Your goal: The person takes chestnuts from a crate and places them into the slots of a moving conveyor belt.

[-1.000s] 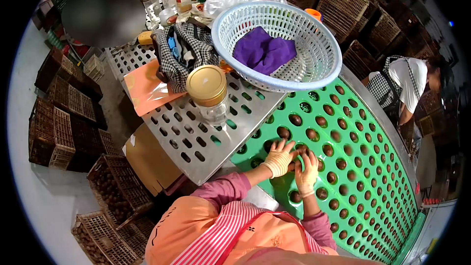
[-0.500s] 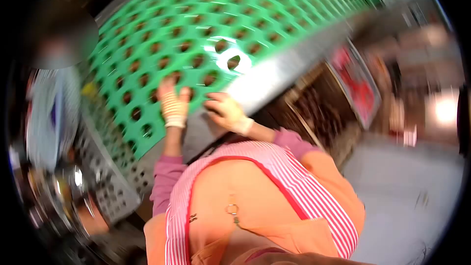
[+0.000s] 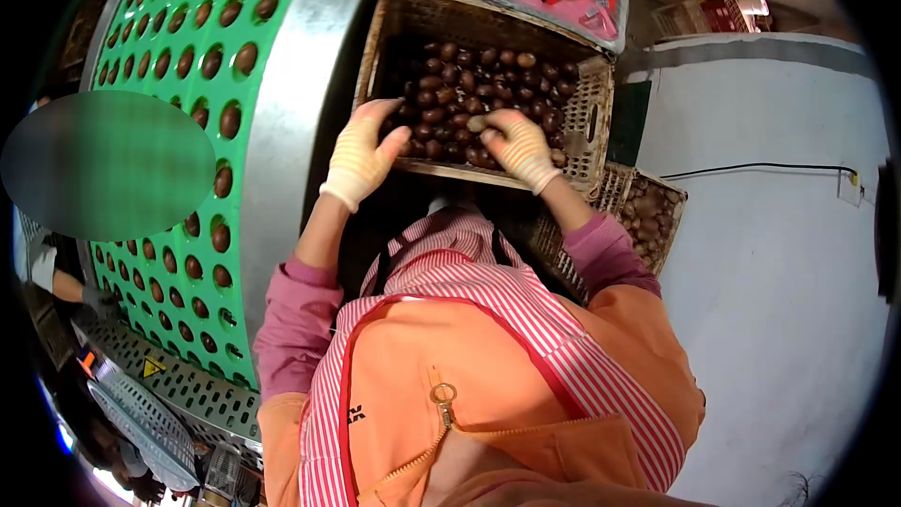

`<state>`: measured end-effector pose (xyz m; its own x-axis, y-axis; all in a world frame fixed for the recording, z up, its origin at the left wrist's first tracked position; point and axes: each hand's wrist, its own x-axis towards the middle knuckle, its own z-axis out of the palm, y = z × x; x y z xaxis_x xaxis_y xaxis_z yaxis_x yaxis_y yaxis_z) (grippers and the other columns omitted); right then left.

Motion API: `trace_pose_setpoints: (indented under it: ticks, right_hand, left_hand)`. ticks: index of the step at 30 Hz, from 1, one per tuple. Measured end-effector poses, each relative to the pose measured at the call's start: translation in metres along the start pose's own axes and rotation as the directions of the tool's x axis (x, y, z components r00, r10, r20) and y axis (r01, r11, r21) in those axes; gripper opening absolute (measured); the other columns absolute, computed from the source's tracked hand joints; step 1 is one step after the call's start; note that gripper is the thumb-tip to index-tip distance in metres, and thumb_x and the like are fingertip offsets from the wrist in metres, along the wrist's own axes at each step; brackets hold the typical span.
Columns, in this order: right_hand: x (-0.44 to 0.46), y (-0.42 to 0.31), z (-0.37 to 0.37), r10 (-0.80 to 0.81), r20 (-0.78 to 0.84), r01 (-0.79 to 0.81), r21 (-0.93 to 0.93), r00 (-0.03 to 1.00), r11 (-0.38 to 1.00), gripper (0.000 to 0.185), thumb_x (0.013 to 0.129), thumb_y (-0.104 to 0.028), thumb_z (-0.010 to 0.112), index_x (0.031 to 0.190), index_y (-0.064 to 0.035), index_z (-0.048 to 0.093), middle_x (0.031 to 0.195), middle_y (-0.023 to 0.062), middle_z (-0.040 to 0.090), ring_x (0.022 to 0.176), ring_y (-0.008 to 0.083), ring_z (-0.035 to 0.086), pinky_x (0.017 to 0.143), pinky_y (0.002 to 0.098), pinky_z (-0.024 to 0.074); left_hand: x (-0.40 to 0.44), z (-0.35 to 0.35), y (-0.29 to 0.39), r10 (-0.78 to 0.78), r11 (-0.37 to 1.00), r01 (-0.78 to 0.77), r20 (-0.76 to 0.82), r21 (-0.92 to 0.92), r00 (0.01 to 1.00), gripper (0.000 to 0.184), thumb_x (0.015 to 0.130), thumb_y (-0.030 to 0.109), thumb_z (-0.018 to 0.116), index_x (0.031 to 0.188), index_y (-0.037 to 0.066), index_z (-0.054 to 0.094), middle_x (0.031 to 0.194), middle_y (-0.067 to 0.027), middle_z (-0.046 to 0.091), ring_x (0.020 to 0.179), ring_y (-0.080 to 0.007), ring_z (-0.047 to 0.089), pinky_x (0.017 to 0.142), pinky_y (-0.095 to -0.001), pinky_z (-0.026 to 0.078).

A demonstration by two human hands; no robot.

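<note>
Both my hands wear pale striped gloves with bare fingertips. My left hand (image 3: pixel 362 152) is at the near left edge of a brown crate (image 3: pixel 590 122), its thumb and fingers apart and nothing between them. Inside the crate lie many dark brown round items (image 3: pixel 455 84). My right hand (image 3: pixel 518 144) reaches over the crate's near side, thumb and fingers closed around a lighter brown round item (image 3: pixel 477 123).
Left of the crate runs a metal rim (image 3: pixel 298 66) beside a green perforated conveyor (image 3: pixel 239 19) with brown items in its holes. A grey bin (image 3: pixel 617 0) holds red and pink bags. Another crate (image 3: pixel 678 235) stands right. A co-worker's gloved hand (image 3: pixel 97 300) is far left.
The view has turned from the green conveyor to the crate. Both my hands have moved off the conveyor to the crate, and my right hand has taken hold of a round item.
</note>
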<state>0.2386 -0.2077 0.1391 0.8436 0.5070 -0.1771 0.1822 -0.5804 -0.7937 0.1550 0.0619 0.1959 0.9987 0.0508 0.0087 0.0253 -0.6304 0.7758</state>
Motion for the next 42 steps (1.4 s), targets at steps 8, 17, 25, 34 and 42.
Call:
trace_pose_setpoints:
  ticks: [8, 17, 25, 34, 42]
  right_hand:
    - [0.072, 0.094, -0.038, 0.434, 0.005, -0.371, -0.509, 0.901, 0.777, 0.069, 0.081, -0.029, 0.071, 0.144, -0.0242, 0.042, 0.156, 0.0136, 0.024, 0.134, 0.0442, 0.035, 0.106, 0.0495, 0.0403]
    - [0.082, 0.107, -0.015, 0.372, 0.165, -0.253, -0.486, 0.914, 0.837, 0.065, 0.083, -0.034, 0.069, 0.143, -0.0275, 0.044, 0.148, 0.0155, 0.039, 0.132, 0.0386, 0.043, 0.107, 0.0458, 0.041]
    - [0.09, 0.094, -0.028, 0.476, 0.472, -0.268, -0.442, 0.742, 0.856, 0.08, 0.077, -0.03, 0.076, 0.146, -0.0295, 0.036, 0.149, 0.0195, 0.038, 0.127, 0.0373, 0.049, 0.103, 0.0446, 0.0444]
    - [0.09, 0.08, -0.008, 0.611, 0.548, -0.204, -0.626, 0.572, 0.753, 0.065, 0.082, -0.036, 0.072, 0.142, -0.0271, 0.048, 0.151, 0.0173, 0.028, 0.128, 0.0377, 0.048, 0.104, 0.0454, 0.0451]
    - [0.081, 0.096, -0.013, 0.557, 0.631, -0.261, -0.504, 0.54, 0.823, 0.07, 0.072, -0.034, 0.077, 0.137, -0.024, 0.054, 0.146, 0.0153, 0.033, 0.123, 0.0368, 0.051, 0.1, 0.045, 0.0473]
  left_hand:
    - [0.095, 0.11, -0.02, -0.358, 0.855, -0.024, 0.624, 0.517, 0.695, 0.074, 0.081, 0.033, 0.073, 0.146, 0.02, 0.039, 0.151, -0.0138, 0.035, 0.133, -0.0361, 0.041, 0.104, -0.0452, 0.042]
    - [0.135, 0.189, -0.02, -0.292, 0.726, -0.358, 0.734, 0.587, 0.613, 0.072, 0.081, 0.044, 0.073, 0.143, 0.024, 0.044, 0.151, -0.0114, 0.032, 0.134, -0.0341, 0.037, 0.104, -0.0516, 0.038]
    - [0.134, 0.181, -0.012, -0.393, 0.809, -0.279, 0.829, 0.517, 0.398, 0.064, 0.085, 0.043, 0.069, 0.141, 0.023, 0.045, 0.145, -0.0137, 0.036, 0.129, -0.0369, 0.039, 0.103, -0.0467, 0.044]
    - [0.104, 0.191, -0.008, -0.318, 0.861, -0.299, 0.893, 0.413, 0.318, 0.068, 0.079, 0.043, 0.067, 0.138, 0.013, 0.05, 0.137, -0.012, 0.049, 0.125, -0.0368, 0.043, 0.103, -0.0469, 0.041]
    - [0.1, 0.223, -0.013, -0.437, 0.866, -0.183, 0.882, 0.466, 0.18, 0.061, 0.088, 0.046, 0.057, 0.14, 0.016, 0.05, 0.136, -0.0135, 0.056, 0.123, -0.0322, 0.055, 0.098, -0.0458, 0.046]
